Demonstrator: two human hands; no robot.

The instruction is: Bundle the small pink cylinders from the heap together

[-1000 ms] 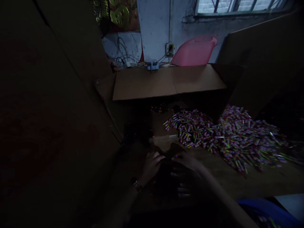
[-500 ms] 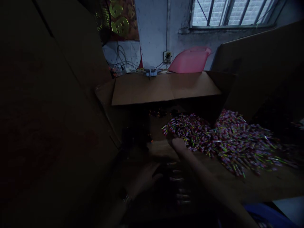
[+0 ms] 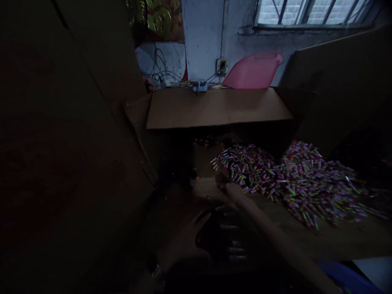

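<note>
Your right hand point(image 3: 231, 188) reaches the near edge of the pile of small wrapped sticks point(image 3: 284, 179) on the cardboard, grip too dark to tell; they look light, loose and slippery, so pinch one mid-length.

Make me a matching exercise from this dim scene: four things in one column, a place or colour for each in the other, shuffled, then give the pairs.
Things:
1. tub
2. pile of small sticks
3. right hand
4. left hand

Descriptions:
A. many-coloured, spread on the cardboard
B. pink, against the far wall
C. low in the shadow, beside a dark object
D. reaching to the near edge of the pile

Pairs: 1-B, 2-A, 3-D, 4-C
</note>
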